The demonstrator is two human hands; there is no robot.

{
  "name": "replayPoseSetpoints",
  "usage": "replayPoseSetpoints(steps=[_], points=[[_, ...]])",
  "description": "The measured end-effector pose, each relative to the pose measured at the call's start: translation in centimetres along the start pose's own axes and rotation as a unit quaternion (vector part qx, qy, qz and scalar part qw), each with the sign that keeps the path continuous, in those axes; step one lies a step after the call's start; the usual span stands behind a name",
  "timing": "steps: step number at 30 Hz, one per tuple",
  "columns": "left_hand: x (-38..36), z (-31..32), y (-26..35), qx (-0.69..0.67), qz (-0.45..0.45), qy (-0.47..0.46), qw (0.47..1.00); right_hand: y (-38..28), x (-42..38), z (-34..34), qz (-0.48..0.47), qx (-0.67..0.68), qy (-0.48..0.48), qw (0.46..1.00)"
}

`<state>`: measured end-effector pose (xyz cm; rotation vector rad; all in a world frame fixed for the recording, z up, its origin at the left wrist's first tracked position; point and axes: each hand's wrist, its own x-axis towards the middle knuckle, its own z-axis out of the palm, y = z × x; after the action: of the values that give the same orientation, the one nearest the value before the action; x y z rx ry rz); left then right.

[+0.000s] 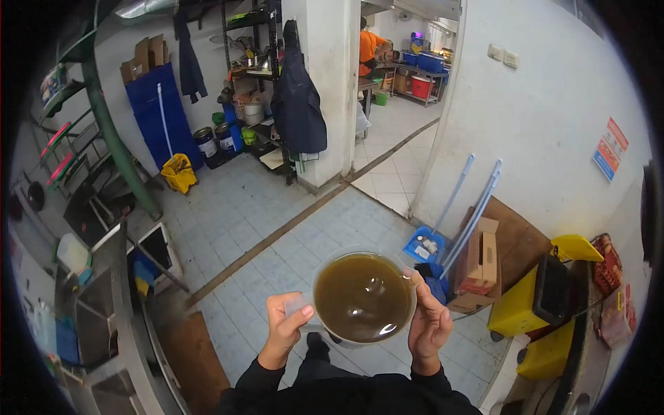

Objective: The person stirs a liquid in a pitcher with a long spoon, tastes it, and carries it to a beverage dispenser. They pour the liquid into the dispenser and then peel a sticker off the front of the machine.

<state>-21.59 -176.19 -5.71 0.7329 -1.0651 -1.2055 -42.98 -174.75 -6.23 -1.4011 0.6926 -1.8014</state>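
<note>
One jug (358, 250) is containing brown liquid (360, 297), left hand (282, 326) clasping its handle (297, 304), right hand (429, 324) holding the opposite side, both best keeping level.

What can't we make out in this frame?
Head view:
- Inside bottom of the clear container: hidden by murky brown liquid.
- Some fingertips of the left hand: tucked behind the handle.
- Orange-clad person: partly cut off by the white pillar.
- Wall notice: text too small.
</note>
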Motion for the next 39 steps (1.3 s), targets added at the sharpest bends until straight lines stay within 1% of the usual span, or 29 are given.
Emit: replayPoseSetpoints(steps=[4, 7, 13, 14, 15, 16, 18, 19, 23, 28, 31, 32, 35, 36, 39], points=[[11.9, -2.3, -3.0, -0.015, -0.007, -0.012, 1.000, 7.0, 9.2, 0.9, -0.015, -0.038, 0.016, 0.999], [21.0, -3.4, -5.3, -0.016, 0.016, -0.031, 0.999, 12.4, 16.4, 1.4, -0.025, -0.054, 0.047, 0.997], [39.5, -3.8, -10.0, -0.015, -0.031, -0.059, 0.998, 22.9, 30.7, 0.2, -0.036, -0.081, 0.104, 0.991], [42.4, -3.4, -10.9, -0.019, -0.034, -0.058, 0.998, 24.7, 33.0, -0.4, -0.038, -0.084, 0.112, 0.989], [45.2, -3.0, -11.8, -0.024, -0.037, -0.055, 0.998, 27.1, 35.2, -1.3, -0.067, -0.058, 0.118, 0.989], [48.2, -2.6, -12.9, -0.028, -0.039, -0.050, 0.998, 28.7, 38.0, -2.1, -0.071, -0.069, 0.115, 0.988], [54.0, -1.9, -15.6, -0.032, -0.037, -0.035, 0.998, 31.5, 43.0, -3.6, -0.064, -0.089, 0.112, 0.988], [56.8, -1.4, -16.8, -0.032, -0.035, -0.027, 0.999, 33.2, 45.6, -4.6, -0.069, -0.061, 0.112, 0.989], [68.8, 0.8, -21.2, -0.037, -0.036, -0.030, 0.998, 39.9, 55.9, -8.5, -0.083, -0.052, 0.122, 0.988], [83.9, 4.1, -27.3, -0.037, -0.055, -0.032, 0.997, 47.8, 68.7, -13.5, -0.070, -0.081, 0.144, 0.984], [93.2, 5.7, -30.6, -0.013, -0.074, -0.076, 0.994, 52.6, 76.4, -16.6, -0.080, -0.082, 0.149, 0.982], [96.3, 6.2, -31.9, -0.018, -0.067, -0.090, 0.994, 54.2, 78.8, -17.6, -0.083, -0.083, 0.154, 0.981], [105.9, 8.1, -35.9, -0.033, -0.054, -0.134, 0.989, 58.6, 86.3, -20.6, -0.055, -0.108, 0.190, 0.974], [109.0, 9.2, -36.9, -0.037, -0.060, -0.141, 0.987, 59.9, 88.9, -21.8, -0.049, -0.119, 0.199, 0.972], [118.1, 13.1, -39.1, -0.047, -0.077, -0.159, 0.983, 63.5, 96.8, -25.3, -0.070, -0.130, 0.217, 0.965]])
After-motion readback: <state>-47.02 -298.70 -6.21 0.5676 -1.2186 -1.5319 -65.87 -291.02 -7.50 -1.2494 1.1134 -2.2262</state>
